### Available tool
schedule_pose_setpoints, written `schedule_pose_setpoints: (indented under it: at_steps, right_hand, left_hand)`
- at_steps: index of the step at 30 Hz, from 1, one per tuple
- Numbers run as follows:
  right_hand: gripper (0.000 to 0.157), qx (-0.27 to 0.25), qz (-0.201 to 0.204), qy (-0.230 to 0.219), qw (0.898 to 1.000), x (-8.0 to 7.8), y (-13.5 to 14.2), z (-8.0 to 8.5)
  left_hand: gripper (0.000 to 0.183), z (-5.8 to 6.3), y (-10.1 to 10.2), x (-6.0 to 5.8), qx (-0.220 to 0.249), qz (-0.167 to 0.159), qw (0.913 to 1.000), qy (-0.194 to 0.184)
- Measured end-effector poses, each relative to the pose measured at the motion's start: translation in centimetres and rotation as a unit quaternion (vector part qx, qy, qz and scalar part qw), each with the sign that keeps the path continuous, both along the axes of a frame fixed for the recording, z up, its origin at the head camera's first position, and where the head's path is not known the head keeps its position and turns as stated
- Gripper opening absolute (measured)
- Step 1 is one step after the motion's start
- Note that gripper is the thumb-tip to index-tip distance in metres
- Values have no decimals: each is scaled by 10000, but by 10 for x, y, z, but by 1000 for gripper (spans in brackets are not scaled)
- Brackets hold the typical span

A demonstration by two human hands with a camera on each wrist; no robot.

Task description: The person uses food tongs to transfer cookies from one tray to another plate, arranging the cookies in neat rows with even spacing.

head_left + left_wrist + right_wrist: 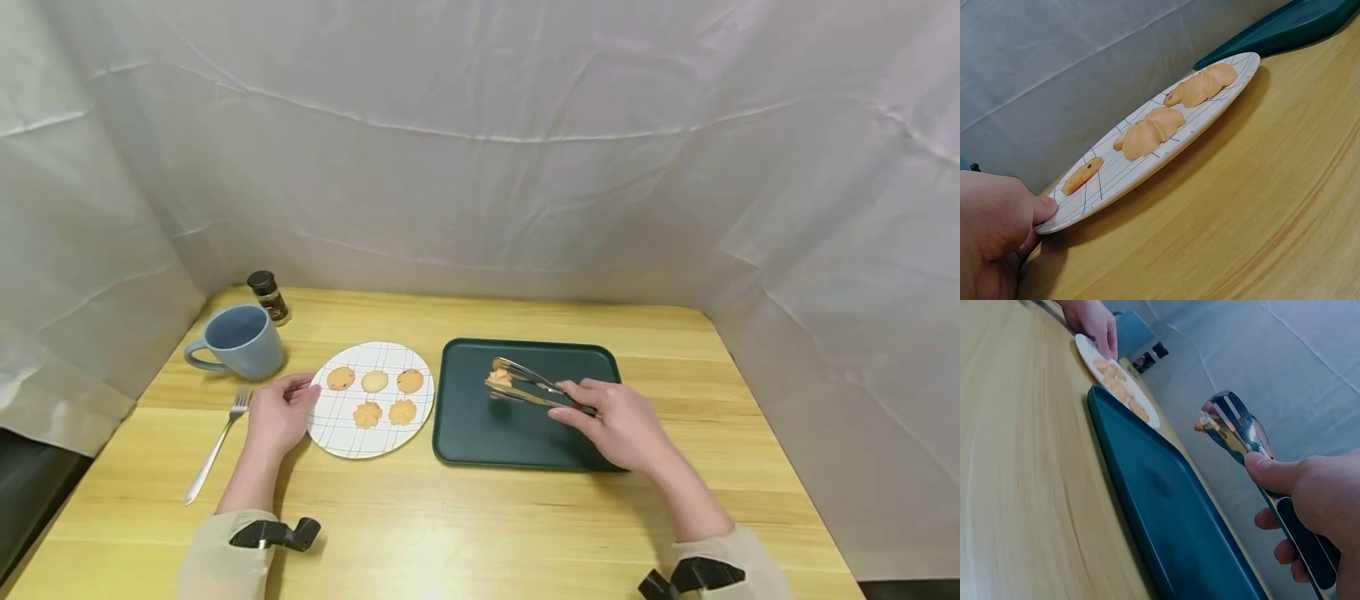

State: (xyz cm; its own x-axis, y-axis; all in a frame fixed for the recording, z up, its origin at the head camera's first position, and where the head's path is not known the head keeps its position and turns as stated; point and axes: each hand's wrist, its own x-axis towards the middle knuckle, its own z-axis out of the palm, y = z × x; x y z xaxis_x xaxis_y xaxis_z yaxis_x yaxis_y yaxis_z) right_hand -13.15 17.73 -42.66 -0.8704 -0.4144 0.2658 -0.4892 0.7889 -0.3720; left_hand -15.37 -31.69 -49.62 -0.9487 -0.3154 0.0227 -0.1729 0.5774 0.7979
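My left hand [279,417] pinches the left rim of a round white plate [341,437] with blue check lines; in the left wrist view, the thumb [1045,209] lies on top of that rim. Several cookies lie on the plate, among them a fluted cookie [367,415] and a round one with dark bits [341,378]. In my right hand [618,421] is a pair of metal tongs [532,398] with dark grips. Between the tong tips sits a fluted cookie [500,377], held above the dark green tray [476,433]. The right wrist view shows the tongs raised over the tray.
Left of the plate, a fork [213,458] lies on the wooden table [450,533]. A blue mug [251,350] and a black-capped spice jar [268,297] stand at the back left. Pale cloth [480,183] hangs behind the table and along both sides.
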Motion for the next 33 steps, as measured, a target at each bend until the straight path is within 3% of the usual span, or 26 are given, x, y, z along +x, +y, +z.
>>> schedule_pose_setpoints:
  at_steps: [20,33]
  right_hand:
    - [55,-32,498,30,9987,-12,-56,0]
    - [54,48,834,-54,9965,-17,-88,-6]
  left_hand:
    - [38,1,3,1,-5,52,9999,-145]
    - [37,2,2,0,16,21,10000,-46]
